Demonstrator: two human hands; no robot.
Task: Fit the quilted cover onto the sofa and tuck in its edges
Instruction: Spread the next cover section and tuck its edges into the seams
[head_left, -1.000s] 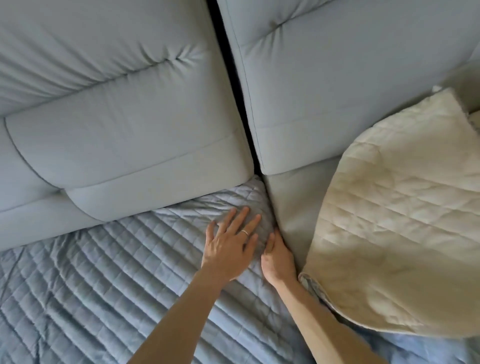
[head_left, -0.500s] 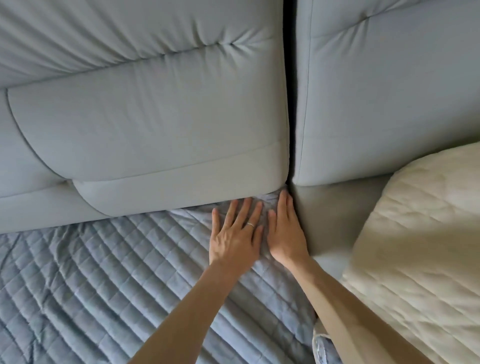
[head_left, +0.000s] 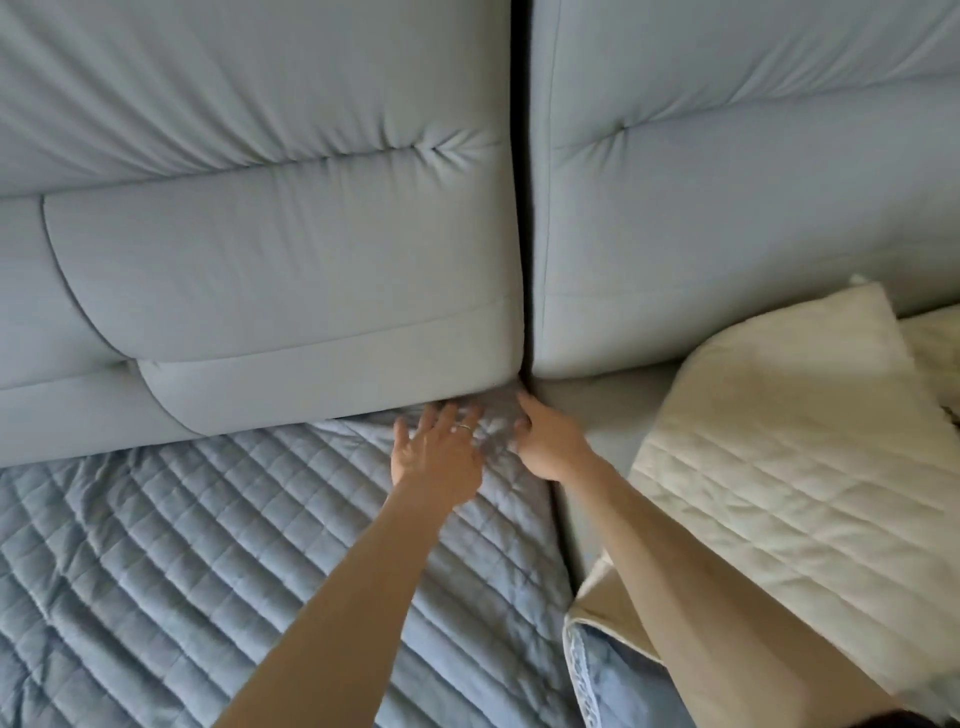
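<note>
So the biggest thing here is one pale blue-grey sofa (head_left: 285, 260), seen from above, with two back cushions (head_left: 727, 234) side by side and one dark gap (head_left: 523, 208) running between them. Next down is the quilted cover (head_left: 208, 545): its blue side is spread over the left seat, right up against the bottom of the left back cushion, and its corner is bunched where the seat meets that gap. Over on the right a big cream quilted flap (head_left: 779, 467) lies folded over the other seat, with a blue stitched edge poking out under it near the bottom. A second cream bit (head_left: 935, 348) peeks in at the far right edge, and I can't tell if it's the same piece. Between the blue part and the flap you can see one strip of bare seat (head_left: 597, 410). Then there are two bare arms reaching in from the bottom. The left hand (head_left: 434, 452) lies flat on the cover just below the cushion, its fingers (head_left: 441, 415) spread and straight and holding nothing. The right hand (head_left: 550, 441) is just beside it at the corner, with one finger pointing up at the gap and the rest curled into the bunched fabric. It looks like a pinch, but it's a bit blurry. The smallest thing is one ring (head_left: 464, 427) on the left hand.
</note>
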